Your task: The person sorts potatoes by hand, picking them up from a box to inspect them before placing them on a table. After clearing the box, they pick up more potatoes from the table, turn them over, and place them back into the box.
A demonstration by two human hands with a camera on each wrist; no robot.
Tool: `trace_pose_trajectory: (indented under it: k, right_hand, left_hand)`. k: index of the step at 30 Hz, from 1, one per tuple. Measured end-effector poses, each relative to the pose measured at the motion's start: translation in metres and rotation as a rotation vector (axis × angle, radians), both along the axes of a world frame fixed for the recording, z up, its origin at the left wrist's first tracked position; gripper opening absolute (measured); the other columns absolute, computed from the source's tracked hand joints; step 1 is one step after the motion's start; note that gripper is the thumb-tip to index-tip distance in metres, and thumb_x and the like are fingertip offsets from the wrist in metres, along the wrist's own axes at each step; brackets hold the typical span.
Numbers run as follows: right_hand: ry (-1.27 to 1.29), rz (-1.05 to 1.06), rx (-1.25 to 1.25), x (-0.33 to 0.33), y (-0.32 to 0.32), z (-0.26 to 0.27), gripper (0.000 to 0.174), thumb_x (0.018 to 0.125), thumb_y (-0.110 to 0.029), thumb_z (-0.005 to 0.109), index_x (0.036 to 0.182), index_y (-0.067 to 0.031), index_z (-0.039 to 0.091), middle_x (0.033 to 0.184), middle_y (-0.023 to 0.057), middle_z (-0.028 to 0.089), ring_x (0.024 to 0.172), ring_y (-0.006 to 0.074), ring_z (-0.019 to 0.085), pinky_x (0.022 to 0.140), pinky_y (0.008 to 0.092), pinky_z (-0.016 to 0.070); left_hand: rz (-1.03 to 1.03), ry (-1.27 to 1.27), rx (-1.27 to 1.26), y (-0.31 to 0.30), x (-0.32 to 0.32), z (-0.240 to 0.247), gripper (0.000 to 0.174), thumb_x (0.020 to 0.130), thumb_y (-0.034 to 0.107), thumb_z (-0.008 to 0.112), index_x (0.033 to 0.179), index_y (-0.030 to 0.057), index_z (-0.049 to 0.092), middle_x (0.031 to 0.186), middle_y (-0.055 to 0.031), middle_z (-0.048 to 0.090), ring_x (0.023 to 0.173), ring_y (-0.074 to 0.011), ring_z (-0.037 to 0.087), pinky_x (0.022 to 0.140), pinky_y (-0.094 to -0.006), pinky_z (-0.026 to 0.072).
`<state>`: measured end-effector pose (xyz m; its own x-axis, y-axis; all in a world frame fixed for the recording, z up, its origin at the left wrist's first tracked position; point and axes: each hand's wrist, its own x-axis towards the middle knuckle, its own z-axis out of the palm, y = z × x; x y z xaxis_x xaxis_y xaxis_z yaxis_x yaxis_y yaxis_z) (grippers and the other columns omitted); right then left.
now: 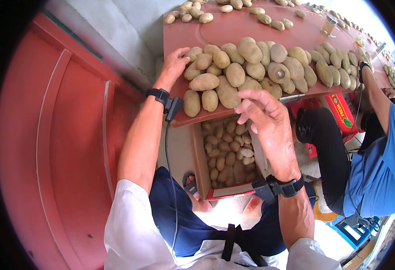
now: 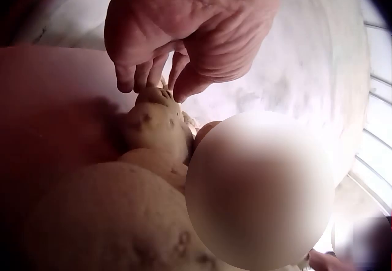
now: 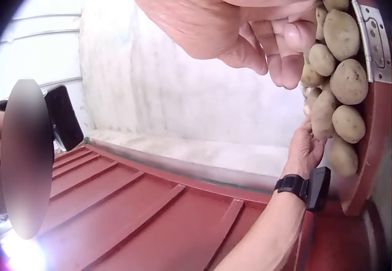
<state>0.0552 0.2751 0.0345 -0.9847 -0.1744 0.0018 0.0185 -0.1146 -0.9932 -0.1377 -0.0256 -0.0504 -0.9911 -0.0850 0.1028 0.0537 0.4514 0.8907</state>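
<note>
Potatoes (image 1: pixel 227 92) lie heaped along the near edge of the red table (image 1: pixel 215 33). At the heap's left end, my left hand (image 1: pixel 174 67) has its fingertips on a potato. The left wrist view shows the thumb and fingers of that hand (image 2: pixel 196 32) pinching the top of a knobbly potato (image 2: pixel 160 124). My right hand (image 1: pixel 271 130) hovers in front of the heap, above the box, fingers loosely bent and holding nothing. From the right wrist, this hand (image 3: pixel 245 20) appears beside several potatoes (image 3: pixel 349 81), partly covering them.
Below the table edge, an open cardboard box (image 1: pixel 199 157) contains many potatoes. A person in a blue shirt (image 1: pixel 377 180) sits at the right, one arm over the table. A glass mug (image 1: pixel 329 25) stands farther back. A red panelled surface (image 1: pixel 71 148) is at the left.
</note>
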Motion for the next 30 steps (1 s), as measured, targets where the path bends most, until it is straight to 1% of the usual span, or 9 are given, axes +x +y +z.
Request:
trace_pose_trajectory:
  k: [5, 11, 15, 17, 18, 19, 20, 23, 30]
  right_hand:
    - [0.051, -0.039, 0.036, -0.005, 0.008, -0.001, 0.028, 0.100, -0.019, 0.061, 0.120, -0.0030, 0.069, 0.094, 0.0032, 0.072, 0.079, 0.0075, 0.063, 0.061, 0.0201, 0.0377]
    - [0.117, -0.094, 0.067, -0.020, 0.021, -0.011, 0.028, 0.099, -0.020, 0.061, 0.120, -0.0057, 0.072, 0.095, 0.0049, 0.073, 0.079, 0.0082, 0.064, 0.061, 0.0203, 0.0373]
    - [0.031, 0.102, 0.136, -0.027, 0.022, -0.020, 0.027, 0.098, -0.016, 0.061, 0.119, -0.0041, 0.071, 0.093, 0.0049, 0.071, 0.077, 0.0081, 0.062, 0.061, 0.0204, 0.0371]
    - [-0.028, 0.278, 0.259, -0.028, 0.023, -0.031, 0.027, 0.097, -0.017, 0.064, 0.118, -0.0006, 0.069, 0.089, 0.0044, 0.070, 0.075, 0.0101, 0.061, 0.063, 0.0245, 0.0450]
    - [-0.042, 0.352, 0.316, -0.031, 0.020, -0.049, 0.029, 0.096, -0.019, 0.066, 0.118, 0.0003, 0.069, 0.089, 0.0042, 0.070, 0.074, 0.0104, 0.061, 0.065, 0.0257, 0.0471]
    - [-0.050, 0.429, 0.377, -0.035, 0.017, -0.069, 0.030, 0.096, -0.020, 0.067, 0.117, 0.0011, 0.069, 0.089, 0.0040, 0.070, 0.074, 0.0106, 0.061, 0.066, 0.0270, 0.0492]
    - [-0.055, 0.481, 0.446, -0.039, 0.017, -0.094, 0.026, 0.093, -0.017, 0.060, 0.112, -0.0035, 0.071, 0.086, 0.0122, 0.071, 0.076, 0.0220, 0.070, 0.076, 0.0331, 0.0557]
    - [0.190, 0.527, 1.066, -0.031, 0.014, -0.123, 0.028, 0.092, -0.023, 0.062, 0.111, -0.0061, 0.073, 0.093, 0.0122, 0.074, 0.089, 0.0310, 0.071, 0.075, 0.0386, 0.0563]
    - [0.327, 0.943, 1.449, -0.055, 0.030, -0.224, 0.030, 0.087, -0.029, 0.063, 0.108, -0.0114, 0.076, 0.117, 0.0166, 0.072, 0.113, 0.0354, 0.067, 0.090, 0.0433, 0.0551]
  left_hand:
    - [0.071, 0.141, 0.069, -0.027, 0.010, -0.011, 0.054, 0.096, 0.015, 0.067, 0.145, -0.0018, 0.053, 0.139, -0.0163, 0.061, 0.126, -0.0237, 0.060, 0.106, -0.0369, 0.0473]
    - [0.131, 0.213, 0.567, 0.018, 0.085, 0.073, 0.039, 0.096, 0.007, 0.064, 0.132, -0.0073, 0.058, 0.127, -0.0141, 0.065, 0.112, -0.0240, 0.064, 0.088, -0.0363, 0.0514]
    - [0.072, 0.202, 0.828, 0.055, 0.147, 0.111, 0.043, 0.098, 0.006, 0.060, 0.137, -0.0091, 0.047, 0.129, -0.0173, 0.060, 0.125, -0.0284, 0.060, 0.094, -0.0364, 0.0504]
    - [0.178, 0.243, 0.926, 0.108, 0.180, 0.122, 0.027, 0.098, 0.004, 0.059, 0.124, -0.0037, 0.056, 0.115, -0.0097, 0.063, 0.113, -0.0203, 0.063, 0.081, -0.0309, 0.0508]
    - [-0.010, 0.202, 0.895, 0.075, 0.172, 0.094, 0.051, 0.099, 0.007, 0.059, 0.143, -0.0115, 0.043, 0.137, -0.0214, 0.058, 0.130, -0.0331, 0.057, 0.100, -0.0393, 0.0493]
    - [0.017, 0.184, 0.926, 0.071, 0.174, 0.079, 0.051, 0.099, 0.008, 0.059, 0.144, -0.0114, 0.042, 0.136, -0.0210, 0.058, 0.129, -0.0330, 0.057, 0.099, -0.0394, 0.0491]
    - [0.045, 0.169, 0.956, 0.069, 0.176, 0.067, 0.052, 0.099, 0.008, 0.059, 0.144, -0.0113, 0.042, 0.136, -0.0207, 0.058, 0.129, -0.0328, 0.057, 0.099, -0.0394, 0.0490]
    - [0.122, 0.139, 1.009, 0.058, 0.179, 0.053, 0.051, 0.101, 0.007, 0.056, 0.146, -0.0116, 0.040, 0.139, -0.0202, 0.054, 0.128, -0.0316, 0.056, 0.097, -0.0388, 0.0488]
    - [0.148, 0.180, 1.156, 0.041, 0.190, 0.066, 0.047, 0.102, 0.002, 0.051, 0.145, -0.0118, 0.040, 0.136, -0.0191, 0.053, 0.126, -0.0300, 0.055, 0.094, -0.0392, 0.0478]
